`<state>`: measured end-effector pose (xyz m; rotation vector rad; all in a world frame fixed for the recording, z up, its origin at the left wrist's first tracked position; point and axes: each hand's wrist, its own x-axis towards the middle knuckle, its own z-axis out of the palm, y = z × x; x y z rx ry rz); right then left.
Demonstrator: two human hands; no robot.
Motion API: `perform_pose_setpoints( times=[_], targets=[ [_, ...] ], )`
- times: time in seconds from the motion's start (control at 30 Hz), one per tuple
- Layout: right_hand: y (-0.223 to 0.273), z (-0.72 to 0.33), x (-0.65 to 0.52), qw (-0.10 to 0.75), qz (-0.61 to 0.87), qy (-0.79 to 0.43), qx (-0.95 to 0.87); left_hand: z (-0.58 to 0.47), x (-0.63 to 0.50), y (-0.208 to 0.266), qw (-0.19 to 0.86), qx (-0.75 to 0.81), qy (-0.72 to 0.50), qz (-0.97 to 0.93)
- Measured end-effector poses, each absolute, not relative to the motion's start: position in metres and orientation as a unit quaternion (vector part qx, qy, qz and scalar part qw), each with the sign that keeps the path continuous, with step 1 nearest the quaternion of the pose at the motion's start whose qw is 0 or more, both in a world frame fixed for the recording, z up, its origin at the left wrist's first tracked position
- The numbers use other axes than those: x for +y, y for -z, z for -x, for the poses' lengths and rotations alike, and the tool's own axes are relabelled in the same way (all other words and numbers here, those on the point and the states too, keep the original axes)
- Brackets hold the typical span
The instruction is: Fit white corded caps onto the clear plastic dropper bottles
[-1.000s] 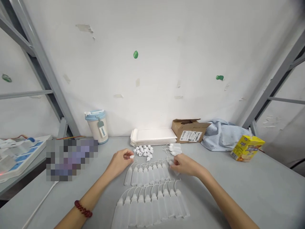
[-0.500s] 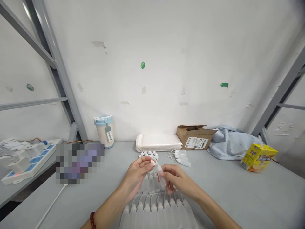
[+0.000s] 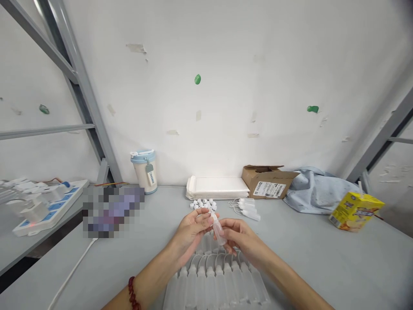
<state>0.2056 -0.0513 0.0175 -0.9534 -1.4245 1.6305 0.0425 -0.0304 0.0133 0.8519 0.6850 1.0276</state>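
Both my forearms come in from the lower edge and slant inward, so that my hands meet over the rows of bottles, near the middle of the table (image 3: 309, 245). My left hand (image 3: 190, 230) comes from the left with its fingers curled over and its thumb pressed toward them; it is closed in a pinch at the top end of one small translucent bottle (image 3: 219, 234), where a bit of white shows between my fingertips, though my fingers hide whether they sit on a cap or on the neck. My right hand (image 3: 243, 237) comes from the other side, knuckles up, thumb and index finger closed on the side of the bottle's body, the lower fingers loosely curled beneath. The bottle is held between my two hands, tilted, its top leaning away and to the left, its base toward me. A dark red bead bracelet (image 3: 133, 293) circles my left wrist. Under my hands lies a near row of bottles (image 3: 219, 286) side by side, thin tubes curving from their tops; a farther row (image 3: 206, 245) is partly covered by my hands. Just beyond my left fingers is a heap of white caps (image 3: 201, 203), and to its right a few loose bottles (image 3: 250, 212) lie on their sides, in front of a cardboard box (image 3: 269, 183).
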Motion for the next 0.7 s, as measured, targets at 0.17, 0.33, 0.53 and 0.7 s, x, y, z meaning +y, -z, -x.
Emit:
perform_pose_setpoints(
  times=[0.17,0.33,0.53,0.7],
  targets=[
    [-0.012,-0.207,-0.05,0.389,0.381,-0.634,-0.55,-0.04,-0.028,-0.008,0.723,0.316,-0.46,-0.407],
    [-0.012,-0.207,-0.052,0.392,0.324,-0.676,-0.534,-0.039,-0.029,-0.01,0.732,0.278,-0.452,-0.427],
    [-0.015,-0.206,-0.054,0.375,0.271,-0.737,-0.492,-0.036,-0.034,-0.02,0.757,0.237,-0.421,-0.44],
    [-0.015,-0.206,-0.054,0.379,0.284,-0.723,-0.503,-0.036,-0.038,-0.025,0.719,0.269,-0.431,-0.474]
  ],
)
